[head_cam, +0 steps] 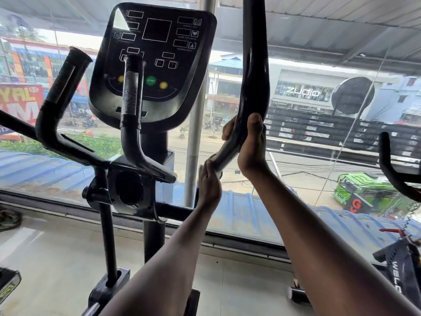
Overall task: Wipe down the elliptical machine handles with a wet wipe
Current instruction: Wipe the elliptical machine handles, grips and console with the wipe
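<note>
The elliptical's tall black right handle rises out of the top of the view and bends down-left into a pale grey section. My right hand is wrapped around that bend, thumb up. My left hand lies just below, back toward me, with its fingers against the lower end of the grey section. I cannot tell whether it grips anything. No wet wipe shows clearly; one could be hidden under either palm. Left of the handle are the console and two short fixed grips, left and centre.
A grey post stands behind the console against a large window onto a street. Another machine's black handlebar curves in at the right edge, with more equipment below it. Tiled floor lies around the elliptical's base.
</note>
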